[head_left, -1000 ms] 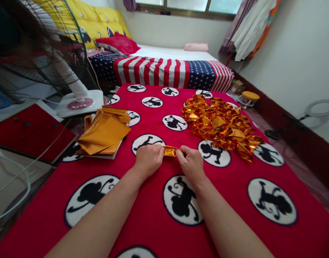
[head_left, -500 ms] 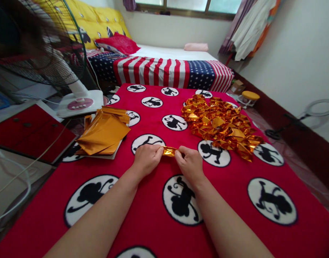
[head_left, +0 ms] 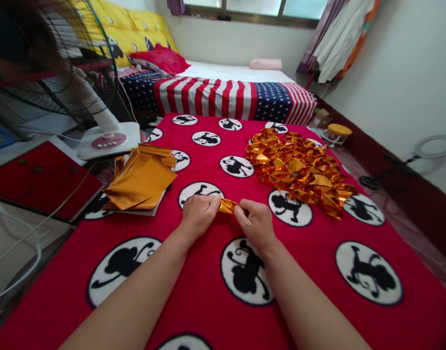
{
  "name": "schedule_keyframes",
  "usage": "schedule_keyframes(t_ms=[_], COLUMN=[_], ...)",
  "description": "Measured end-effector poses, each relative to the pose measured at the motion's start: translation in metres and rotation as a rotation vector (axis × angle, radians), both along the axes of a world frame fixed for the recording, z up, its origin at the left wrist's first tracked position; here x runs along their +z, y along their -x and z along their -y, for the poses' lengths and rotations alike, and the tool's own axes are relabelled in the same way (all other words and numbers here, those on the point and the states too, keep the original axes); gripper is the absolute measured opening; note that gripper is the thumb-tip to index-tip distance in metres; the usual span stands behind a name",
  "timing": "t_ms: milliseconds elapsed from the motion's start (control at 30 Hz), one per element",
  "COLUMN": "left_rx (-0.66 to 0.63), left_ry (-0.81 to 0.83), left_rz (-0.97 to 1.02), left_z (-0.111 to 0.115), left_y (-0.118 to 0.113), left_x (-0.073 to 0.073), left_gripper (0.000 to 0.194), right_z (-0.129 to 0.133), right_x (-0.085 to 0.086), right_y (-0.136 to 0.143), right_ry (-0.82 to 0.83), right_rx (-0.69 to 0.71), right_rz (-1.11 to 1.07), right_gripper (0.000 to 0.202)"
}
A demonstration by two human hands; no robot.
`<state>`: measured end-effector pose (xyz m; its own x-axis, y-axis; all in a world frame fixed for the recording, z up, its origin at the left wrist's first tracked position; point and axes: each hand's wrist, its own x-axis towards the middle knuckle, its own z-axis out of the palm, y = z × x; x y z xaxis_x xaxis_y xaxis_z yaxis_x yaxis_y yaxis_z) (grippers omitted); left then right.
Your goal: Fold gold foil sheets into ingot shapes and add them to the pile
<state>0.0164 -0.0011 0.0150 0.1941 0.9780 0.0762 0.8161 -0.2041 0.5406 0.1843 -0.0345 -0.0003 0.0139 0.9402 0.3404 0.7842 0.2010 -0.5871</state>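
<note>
A small folded piece of shiny gold foil paper is stretched between my two hands over the red cloth with its round monkey prints. My left hand pinches the foil's left end, fingers curled closed. At the other end, my right hand grips it between thumb and curled fingers. To the left lies a stack of flat gold foil sheets. On the right, a heap of folded gold foil pieces covers part of the cloth.
A fan on a white base stands at the left, beside a red panel and loose white cables. Beyond the cloth is a bed with a striped and starred cover. A yellow stool and ring light are at the right.
Both hands have shifted very slightly left with the foil piece between them. The foil now tilts a little, its right end lower. The stack and the heap have not moved.
</note>
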Motion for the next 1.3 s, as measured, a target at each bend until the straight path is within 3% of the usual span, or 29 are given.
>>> schedule_keyframes(t_ms=[133, 367, 700, 1167, 1300], left_rx=[0.006, -0.155, -0.066, -0.115, -0.042], left_ry=[-0.004, -0.071, -0.035, -0.014, -0.020], left_rz=[0.015, -0.071, 0.040, 0.155, 0.231], left_z=[-0.0002, 0.0021, 0.0021, 0.0011, 0.0014], left_y=[0.0007, -0.0015, -0.0010, -0.0003, -0.0029], left_x=[-0.0013, -0.0024, -0.0048, -0.0059, -0.0068], left_gripper=[0.056, 0.054, 0.055, 0.050, 0.049], right_z=[-0.0003, -0.0041, -0.0026, -0.0042, -0.0032], right_x=[0.0003, -0.0058, -0.0044, -0.0083, -0.0066], right_y=[0.0007, -0.0038, -0.0016, -0.0017, -0.0006], right_ry=[0.001, 0.110, 0.088, 0.138, 0.138], right_rx=[0.033, -0.037, 0.016, -0.010, 0.011], right_rz=[-0.061, -0.363, -0.303, -0.395, -0.365], right_gripper=[0.033, 0.036, 0.036, 0.037, 0.037])
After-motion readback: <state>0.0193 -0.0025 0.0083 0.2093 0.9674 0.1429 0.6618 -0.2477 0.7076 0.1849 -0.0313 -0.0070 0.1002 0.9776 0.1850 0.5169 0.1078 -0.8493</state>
